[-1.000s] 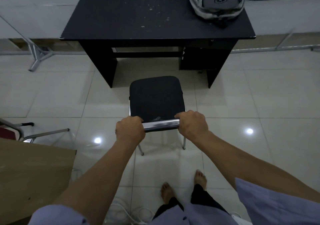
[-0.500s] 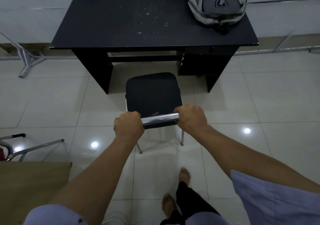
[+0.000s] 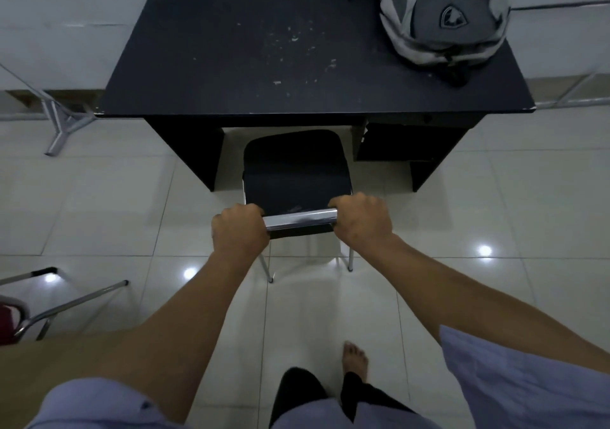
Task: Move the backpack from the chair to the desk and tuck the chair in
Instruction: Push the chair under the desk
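Nearest the camera, 2 bare forearms are extended forward over the tiled floor (image 3: 99, 204). The left hand (image 3: 239, 230) is clenched around the left end of the chrome back rail (image 3: 298, 219), and the right hand (image 3: 361, 222) is clenched around its right end. The 2 hands are set level and about equally near the chair (image 3: 295, 173), so neither arm is favoured.

The rail's long axis is seen to run left to right, parallel to the front edge of the tabletop (image 3: 231, 49). Directly ahead of the hands, the black seat is pointed into the knee space between the left side panel and the drawer unit (image 3: 409, 140) on the right. Only the seat's far edge is judged to lie at or just under the tabletop's front edge; the 2 rear legs are well outside on the floor. Some clearance is visible on both sides of the seat.

Farthest off, the backpack (image 3: 442, 16) is found resting on the far right corner of the tabletop, so that part of the task is judged complete. A straight forward push is judged to be required, with the seat kept off the drawer unit.
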Demonstrator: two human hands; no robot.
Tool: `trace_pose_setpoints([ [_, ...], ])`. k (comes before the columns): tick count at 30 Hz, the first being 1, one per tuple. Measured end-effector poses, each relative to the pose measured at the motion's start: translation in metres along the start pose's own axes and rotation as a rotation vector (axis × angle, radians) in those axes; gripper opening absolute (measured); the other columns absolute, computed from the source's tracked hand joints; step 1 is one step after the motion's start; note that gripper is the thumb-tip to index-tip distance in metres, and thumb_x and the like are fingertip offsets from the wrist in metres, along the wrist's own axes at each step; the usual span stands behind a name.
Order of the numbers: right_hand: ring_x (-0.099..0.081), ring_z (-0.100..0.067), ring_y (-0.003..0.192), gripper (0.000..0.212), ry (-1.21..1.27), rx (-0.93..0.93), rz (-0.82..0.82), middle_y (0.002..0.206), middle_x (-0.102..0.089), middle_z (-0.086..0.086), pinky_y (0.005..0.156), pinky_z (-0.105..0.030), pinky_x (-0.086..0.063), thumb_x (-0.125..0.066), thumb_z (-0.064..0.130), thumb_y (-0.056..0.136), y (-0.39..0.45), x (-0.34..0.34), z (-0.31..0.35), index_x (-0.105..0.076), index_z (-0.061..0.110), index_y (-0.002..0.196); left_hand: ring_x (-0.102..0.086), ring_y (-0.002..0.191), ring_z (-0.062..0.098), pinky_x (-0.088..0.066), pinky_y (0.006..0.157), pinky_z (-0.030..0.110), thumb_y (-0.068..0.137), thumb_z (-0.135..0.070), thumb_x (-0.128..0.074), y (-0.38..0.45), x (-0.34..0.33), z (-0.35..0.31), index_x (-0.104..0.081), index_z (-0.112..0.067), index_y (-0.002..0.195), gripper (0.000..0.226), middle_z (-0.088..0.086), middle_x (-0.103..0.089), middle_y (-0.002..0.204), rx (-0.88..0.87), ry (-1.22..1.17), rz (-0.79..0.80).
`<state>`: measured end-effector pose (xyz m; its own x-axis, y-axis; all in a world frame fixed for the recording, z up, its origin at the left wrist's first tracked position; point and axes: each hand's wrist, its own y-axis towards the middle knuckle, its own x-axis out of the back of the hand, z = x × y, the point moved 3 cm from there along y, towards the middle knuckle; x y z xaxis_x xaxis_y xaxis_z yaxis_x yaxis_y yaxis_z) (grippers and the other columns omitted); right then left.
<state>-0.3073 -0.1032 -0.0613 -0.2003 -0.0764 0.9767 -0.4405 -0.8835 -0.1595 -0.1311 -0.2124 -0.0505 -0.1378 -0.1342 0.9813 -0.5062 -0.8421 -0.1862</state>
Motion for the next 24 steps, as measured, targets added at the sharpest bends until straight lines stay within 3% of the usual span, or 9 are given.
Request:
trace_pose_setpoints([
  [3, -0.054, -0.019, 0.059, 0.016, 0.003, -0.018, 0.001, 0.064, -0.052, 0.005, 0.060, -0.030, -0.052, -0.073, 0.020, 0.082, 0.021, 0.002, 0.004, -0.073, 0.029, 0.096, -0.067, 0.076, 0.022, -0.054, 0.069, 0.032, 0.084, -0.037, -0.075, 0.025, 0.005, 0.006, -0.076, -0.025, 0.102, 0.022, 0.000, -0.070, 0.082, -0.019, 0.003, 0.000],
  [6, -0.052, -0.018, 0.057, 0.014, 0.016, -0.052, -0.025, 0.063, -0.053, 0.005, 0.055, -0.028, -0.044, -0.075, 0.021, 0.081, 0.051, 0.009, 0.004, -0.074, 0.028, 0.092, -0.064, 0.073, 0.021, -0.043, 0.064, 0.029, 0.083, -0.037, -0.073, 0.058, 0.011, 0.007, -0.076, -0.027, 0.101, 0.020, -0.001, -0.067, 0.079, -0.041, 0.007, -0.020],
  [10, -0.065, -0.023, 0.067, 0.017, -0.001, -0.122, -0.039, 0.072, -0.067, 0.002, 0.061, -0.031, -0.049, -0.074, 0.025, 0.080, 0.093, 0.022, 0.005, -0.074, 0.030, 0.096, -0.056, 0.064, 0.023, -0.038, 0.058, 0.029, 0.080, -0.027, -0.071, 0.108, 0.020, 0.011, -0.077, -0.027, 0.096, 0.017, -0.002, -0.055, 0.069, -0.087, -0.011, -0.013],
  [13, -0.064, -0.022, 0.066, 0.020, 0.003, -0.144, -0.046, 0.072, -0.066, 0.003, 0.060, -0.030, -0.046, -0.075, 0.026, 0.081, 0.123, 0.029, 0.015, -0.074, 0.031, 0.101, -0.066, 0.071, 0.027, -0.041, 0.059, 0.030, 0.077, -0.024, -0.071, 0.149, 0.028, 0.020, -0.077, -0.027, 0.094, 0.019, -0.001, -0.062, 0.072, -0.131, -0.019, -0.025],
  [18, -0.070, -0.025, 0.072, 0.024, -0.007, -0.220, -0.053, 0.076, -0.070, 0.001, 0.061, -0.028, -0.041, -0.075, 0.024, 0.080, 0.168, 0.033, 0.019, -0.075, 0.032, 0.103, -0.066, 0.070, 0.028, -0.041, 0.059, 0.030, 0.074, -0.023, -0.071, 0.203, 0.036, 0.025, -0.077, -0.026, 0.091, 0.018, -0.002, -0.052, 0.067, -0.163, 0.003, -0.027],
  [24, -0.071, -0.027, 0.081, 0.024, -0.033, -0.260, -0.036, 0.085, -0.074, 0.000, 0.066, -0.029, -0.045, -0.074, 0.027, 0.081, 0.222, 0.043, 0.005, -0.075, 0.034, 0.104, -0.067, 0.071, 0.028, -0.051, 0.064, 0.032, 0.077, -0.022, -0.070, 0.258, 0.044, 0.014, -0.075, -0.022, 0.090, 0.014, 0.002, -0.066, 0.075, -0.193, -0.023, -0.023],
])
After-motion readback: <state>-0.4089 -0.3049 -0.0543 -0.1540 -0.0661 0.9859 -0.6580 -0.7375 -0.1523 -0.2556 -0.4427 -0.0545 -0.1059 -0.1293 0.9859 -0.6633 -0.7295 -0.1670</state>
